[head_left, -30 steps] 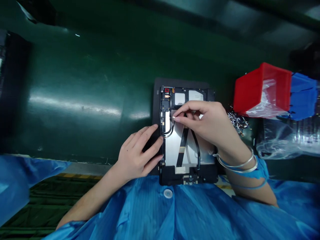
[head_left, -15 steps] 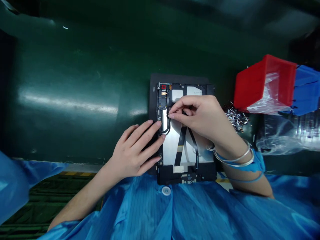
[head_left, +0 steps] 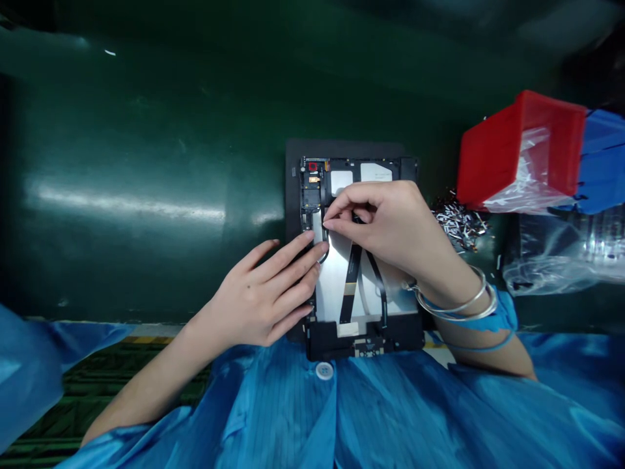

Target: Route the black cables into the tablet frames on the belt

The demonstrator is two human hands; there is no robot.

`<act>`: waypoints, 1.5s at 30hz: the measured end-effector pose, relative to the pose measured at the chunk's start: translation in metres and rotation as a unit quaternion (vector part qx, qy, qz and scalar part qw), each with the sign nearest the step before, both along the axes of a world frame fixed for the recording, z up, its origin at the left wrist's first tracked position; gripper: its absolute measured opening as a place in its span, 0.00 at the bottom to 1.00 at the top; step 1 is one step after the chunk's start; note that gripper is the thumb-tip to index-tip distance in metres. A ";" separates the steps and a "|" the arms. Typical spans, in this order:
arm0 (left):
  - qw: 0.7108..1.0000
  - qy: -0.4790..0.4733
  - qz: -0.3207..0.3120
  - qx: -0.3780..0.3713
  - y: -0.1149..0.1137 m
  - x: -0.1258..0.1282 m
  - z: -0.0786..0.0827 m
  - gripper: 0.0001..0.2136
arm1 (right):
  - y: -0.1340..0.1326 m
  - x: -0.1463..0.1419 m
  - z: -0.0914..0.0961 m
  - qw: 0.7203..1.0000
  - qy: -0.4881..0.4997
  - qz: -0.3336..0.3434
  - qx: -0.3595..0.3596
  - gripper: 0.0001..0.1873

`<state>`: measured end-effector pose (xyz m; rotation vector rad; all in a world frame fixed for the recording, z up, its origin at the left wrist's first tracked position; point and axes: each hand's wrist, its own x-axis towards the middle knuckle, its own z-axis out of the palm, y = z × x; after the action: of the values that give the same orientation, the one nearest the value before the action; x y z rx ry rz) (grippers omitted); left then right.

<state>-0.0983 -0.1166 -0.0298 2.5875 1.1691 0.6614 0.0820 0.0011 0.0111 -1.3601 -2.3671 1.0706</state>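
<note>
An opened tablet (head_left: 342,280) lies on a dark pad (head_left: 291,156) on the green table, its silver battery plate, black flex cables and circuit board showing. My left hand (head_left: 263,296) lies flat with fingers stretched out, fingertips on the tablet's left edge beside a looped black cable (head_left: 324,251). My right hand (head_left: 385,225) hovers over the upper middle of the tablet, thumb and forefinger pinched at the cable near the board. What the pinch holds is too small to make out for sure. Silver bangles ring my right wrist.
A red bin (head_left: 517,153) lined with clear plastic stands at the right, a blue bin (head_left: 603,163) behind it. A heap of small metal parts (head_left: 456,221) lies between the bin and the tablet. Clear plastic bags (head_left: 561,260) lie at the right. My blue smock fills the bottom.
My left fingers have slid a little up and right along the tablet's edge toward the looped cable. My right hand's pinch has shifted slightly left. The view has drifted.
</note>
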 end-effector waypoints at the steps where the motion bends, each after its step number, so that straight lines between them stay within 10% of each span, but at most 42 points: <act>1: 1.000 0.012 -0.003 0.006 0.000 0.000 0.000 0.16 | 0.000 0.000 0.000 1.000 0.003 0.002 0.003 0.07; 15: 1.000 0.027 -0.010 0.004 0.006 0.002 0.006 0.17 | -0.003 0.000 -0.001 0.999 -0.009 0.006 0.042 0.05; 25: 0.996 0.051 0.064 0.030 0.027 0.009 0.005 0.17 | -0.035 0.066 0.011 0.966 0.031 -0.163 0.198 0.08; 33: 0.947 -0.071 0.311 -0.031 -0.031 0.026 -0.002 0.19 | -0.080 0.106 -0.015 0.963 -0.120 -0.221 0.092 0.25; 45: 0.906 -0.189 0.329 -0.185 -0.052 0.035 0.032 0.27 | -0.086 0.078 -0.007 0.978 0.031 -0.205 0.022 0.28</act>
<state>-0.0635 -0.1684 0.0026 1.6316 1.8128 0.9032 0.1600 -0.0846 0.0042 -1.6737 -1.9318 0.9167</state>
